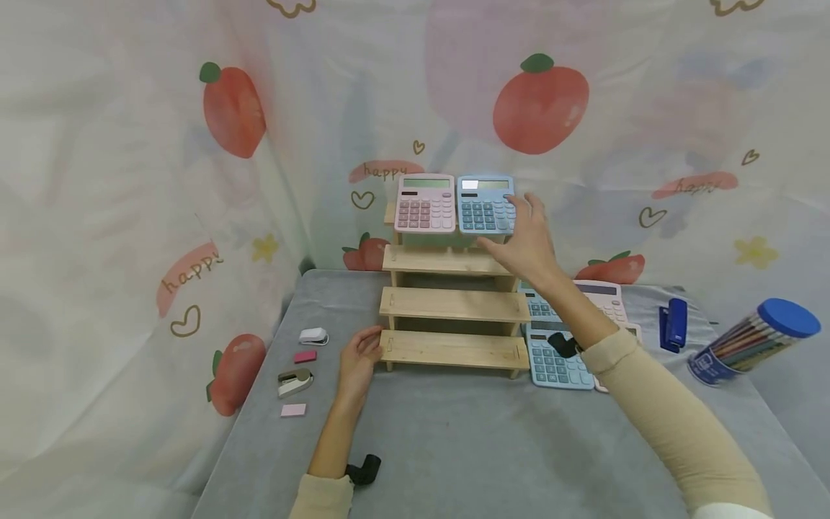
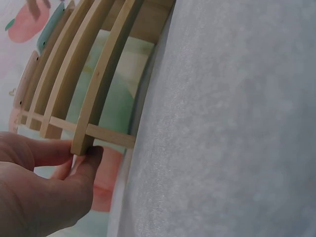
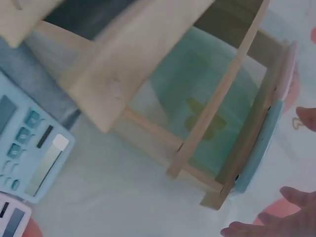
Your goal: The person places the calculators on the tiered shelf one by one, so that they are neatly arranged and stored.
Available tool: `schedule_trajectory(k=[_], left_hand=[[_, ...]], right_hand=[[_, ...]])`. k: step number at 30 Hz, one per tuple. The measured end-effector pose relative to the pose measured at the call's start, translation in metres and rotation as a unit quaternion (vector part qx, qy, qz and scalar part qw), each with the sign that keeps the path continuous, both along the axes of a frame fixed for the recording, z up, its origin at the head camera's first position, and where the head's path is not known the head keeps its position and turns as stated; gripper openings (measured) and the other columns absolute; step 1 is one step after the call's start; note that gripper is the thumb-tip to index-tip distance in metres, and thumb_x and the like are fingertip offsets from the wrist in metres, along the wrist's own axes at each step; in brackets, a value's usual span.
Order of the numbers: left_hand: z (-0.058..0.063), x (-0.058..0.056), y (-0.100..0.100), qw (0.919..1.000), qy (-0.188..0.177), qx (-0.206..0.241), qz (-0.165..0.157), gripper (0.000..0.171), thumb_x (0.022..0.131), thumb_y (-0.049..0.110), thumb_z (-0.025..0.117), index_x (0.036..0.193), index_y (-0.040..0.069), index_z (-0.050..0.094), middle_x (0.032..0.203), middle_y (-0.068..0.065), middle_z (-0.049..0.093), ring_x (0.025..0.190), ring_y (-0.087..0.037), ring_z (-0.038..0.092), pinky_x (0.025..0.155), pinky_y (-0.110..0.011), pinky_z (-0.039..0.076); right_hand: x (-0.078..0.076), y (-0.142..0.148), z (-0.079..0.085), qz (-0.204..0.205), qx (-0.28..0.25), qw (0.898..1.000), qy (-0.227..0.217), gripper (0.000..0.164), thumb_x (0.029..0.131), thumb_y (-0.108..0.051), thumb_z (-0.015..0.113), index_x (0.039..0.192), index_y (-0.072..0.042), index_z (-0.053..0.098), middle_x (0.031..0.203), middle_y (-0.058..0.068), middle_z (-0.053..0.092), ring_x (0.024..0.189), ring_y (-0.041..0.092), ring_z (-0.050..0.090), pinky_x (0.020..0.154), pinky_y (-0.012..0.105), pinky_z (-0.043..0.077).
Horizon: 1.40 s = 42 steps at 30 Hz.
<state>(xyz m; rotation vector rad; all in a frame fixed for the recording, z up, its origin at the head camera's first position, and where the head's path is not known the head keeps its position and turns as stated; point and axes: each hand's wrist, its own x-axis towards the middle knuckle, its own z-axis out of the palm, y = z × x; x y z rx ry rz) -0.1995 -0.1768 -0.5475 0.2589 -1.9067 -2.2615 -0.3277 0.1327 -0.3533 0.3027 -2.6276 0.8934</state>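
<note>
In the head view, a stepped wooden rack [image 1: 455,305] stands on the grey-covered table [image 1: 447,440], with a pink calculator [image 1: 425,204] and a blue calculator [image 1: 485,207] side by side at its top tier, their displays uppermost. Of the two hands, the right hand [image 1: 528,245] is at the right edge of that blue calculator, fingers and thumb spread wide, while the left hand [image 1: 359,360] is at the left end of the lowest board [image 1: 454,349]. More calculators [image 1: 554,367], blue and pink, lie on the table at the rack's right side; beyond them are a dark blue stapler [image 1: 674,324] and a tilted pencil tub [image 1: 752,342] with a blue lid. To the left sit a white stapler [image 1: 314,336], a deep pink block [image 1: 305,356], a grey and white stapler [image 1: 295,382] and a pale pink block [image 1: 293,410]. The left wrist view shows the left hand pinching the board's end between thumb and fingers. In the right wrist view, the right hand is partly cut off, its fingers apart and holding nothing, near the blue calculator, which appears edge-on beside the pink one.
</note>
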Motion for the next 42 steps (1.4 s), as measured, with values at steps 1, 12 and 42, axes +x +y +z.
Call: schedule_trajectory(k=[1,12,42], left_hand=[[0.000,0.000,0.000,1.0000,-0.001,0.001,0.001,0.044,0.093,-0.017,0.057,0.135,-0.005,0.061,0.146,-0.025,0.057,0.140,-0.037,0.052,0.099,-0.026,0.053],[-0.002,0.000,-0.001,0.9998,-0.007,-0.011,0.014,0.043,0.093,-0.016,0.058,0.134,-0.005,0.062,0.144,-0.024,0.059,0.140,-0.035,0.052,0.096,-0.022,0.052],[0.002,0.000,0.002,0.9997,-0.003,-0.017,0.015,0.042,0.093,-0.017,0.058,0.133,-0.008,0.061,0.143,-0.028,0.058,0.138,-0.040,0.053,0.100,-0.028,0.053]], right_hand=[[0.008,0.005,-0.004,0.003,-0.002,1.000,0.005,0.100,0.085,-0.046,0.083,0.161,-0.006,0.031,0.171,0.019,0.013,0.151,0.047,0.028,0.113,0.067,0.036],[0.080,0.083,-0.076,-0.003,0.044,0.999,-0.023,0.091,0.091,-0.051,0.077,0.157,-0.003,0.038,0.167,0.027,0.018,0.135,0.060,0.042,0.095,0.078,0.044],[0.118,0.234,-0.185,-0.010,0.099,0.985,-0.143,0.140,0.056,-0.056,0.100,0.157,0.007,0.026,0.152,0.047,0.020,0.121,0.068,0.040,0.091,0.081,0.040]])
